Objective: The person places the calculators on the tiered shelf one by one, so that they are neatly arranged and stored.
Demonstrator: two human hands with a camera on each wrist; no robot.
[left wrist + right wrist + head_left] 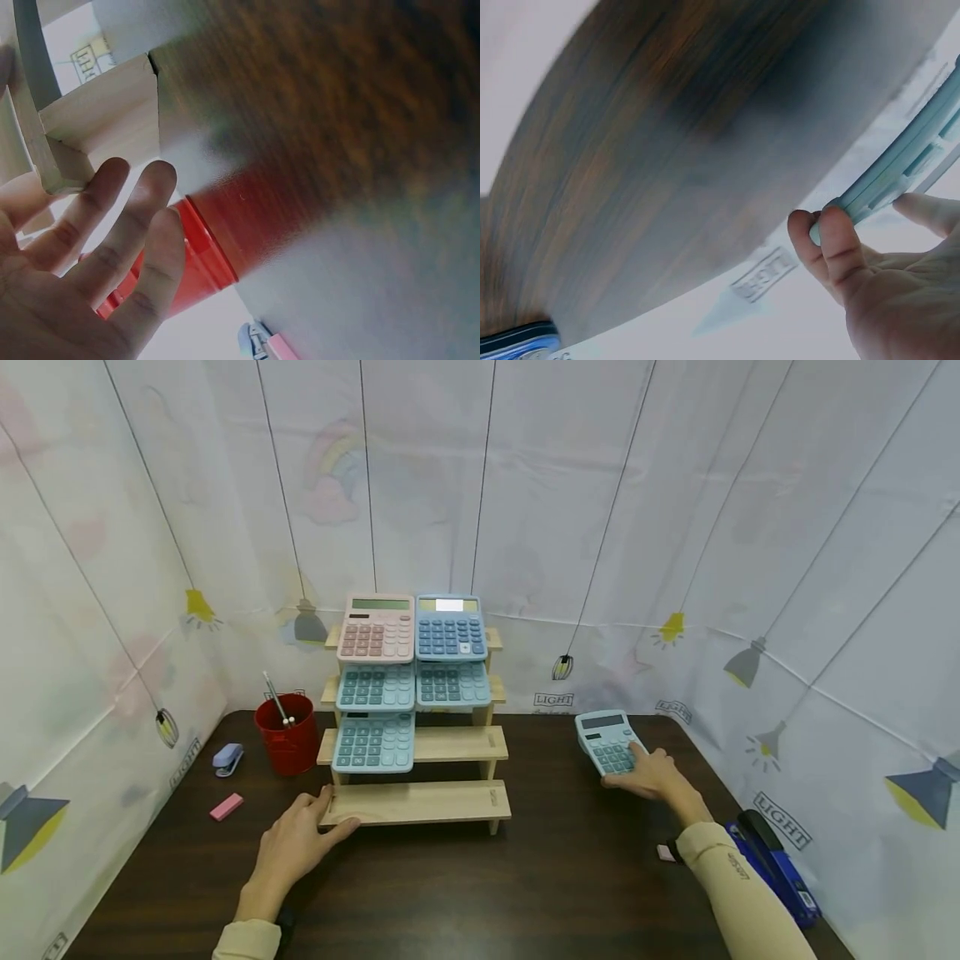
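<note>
My right hand (648, 774) grips a light teal calculator (602, 722) by its lower right corner, at the back right of the table. In the right wrist view this calculator (907, 161) appears edge-on, with fingertips against its rim and underside. My left hand (294, 843) holds the front left corner of a wooden stepped rack (427, 802), thumb and index finger about the lowest shelf's end. On the rack's top step stand a pink calculator (377, 631) and a blue calculator (452, 631). Below are teal calculators (375, 745), two on the second step and one on the third, at left.
A red bucket (288, 739) with pens stands left of the rack. Near it lie a small stapler (227, 758) and a pink eraser (226, 807). At right, a large blue stapler (772, 868) and a small pale eraser (665, 852) lie near my forearm. Printed curtains surround the table.
</note>
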